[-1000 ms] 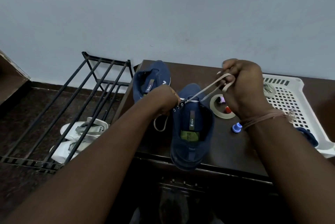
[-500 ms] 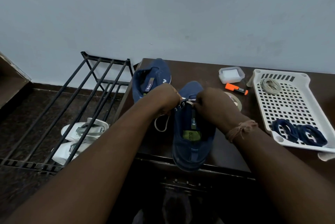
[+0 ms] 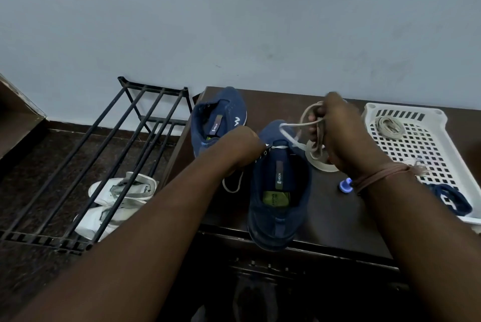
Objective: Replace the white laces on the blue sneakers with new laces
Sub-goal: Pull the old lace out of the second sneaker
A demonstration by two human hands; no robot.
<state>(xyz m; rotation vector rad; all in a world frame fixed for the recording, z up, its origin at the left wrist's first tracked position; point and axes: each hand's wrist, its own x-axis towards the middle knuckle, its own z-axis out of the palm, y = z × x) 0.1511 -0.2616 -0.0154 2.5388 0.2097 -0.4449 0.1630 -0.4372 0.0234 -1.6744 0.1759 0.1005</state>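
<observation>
**White lace nearly out of the near sneaker**

White lace point(image 3: 299, 126), a flat woven cord gone greyish, runs from the top eyelets of the near blue sneaker point(image 3: 279, 191) up to the right hand point(image 3: 341, 134), whose grip is curled round several gathered loops of it, raised above the worktop point(image 3: 338, 217). The left hand point(image 3: 242, 147) rests at the sneaker's left eyelet row; whether its grip pinches the upper or only steadies it cannot be told. A slack tail of lace point(image 3: 233, 186) lies on the worktop beside the shoe.

Judging by the bare eyelets, unlacing of this shoe looks almost finished. The far blue sneaker point(image 3: 218, 118) seems laceless already, and a coiled pale lace point(image 3: 389, 126) lies in the white perforated plastic tray point(image 3: 437, 155). Dark blue laces point(image 3: 453, 199), probably the new ones, wait at the tray's near end, so threading appears not yet begun.

The sneakers are soft knit fabric with green insoles; the worktop is dark and glossy.
</observation>
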